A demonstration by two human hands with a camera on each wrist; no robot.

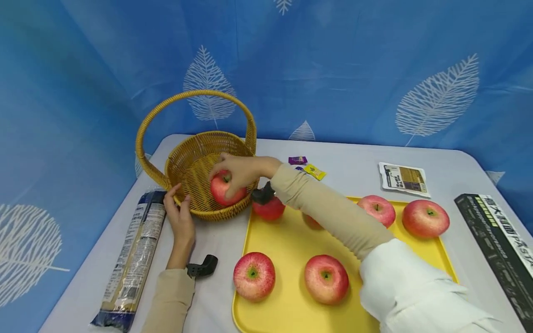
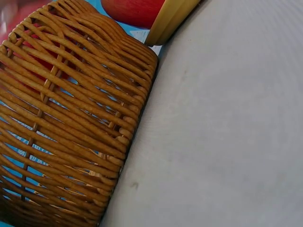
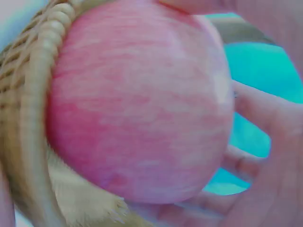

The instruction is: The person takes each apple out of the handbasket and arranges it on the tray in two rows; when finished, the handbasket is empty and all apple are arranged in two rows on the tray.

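My right hand [image 1: 239, 171] grips a red apple [image 1: 222, 188] from above, inside the right side of the wicker basket [image 1: 195, 180]. In the right wrist view that apple [image 3: 142, 104] fills the middle, fingers curled round it, close to the woven rim [image 3: 40, 94]. At the basket's front left, my left hand [image 1: 181, 222] holds the rim by the foot of the handle, its thumb and fingers at the edge. The left wrist view shows the basket's woven wall [image 2: 71, 113] close up; the left fingers are out of sight there.
A yellow tray [image 1: 287, 245] bears several apples, one [image 1: 269, 209] right beside the basket. A long plastic-wrapped pack [image 1: 135, 259] lies at left. Small wrapped candies [image 1: 314, 172] and a white sachet [image 1: 403, 179] lie behind the tray, a black box [image 1: 495, 249] at right.
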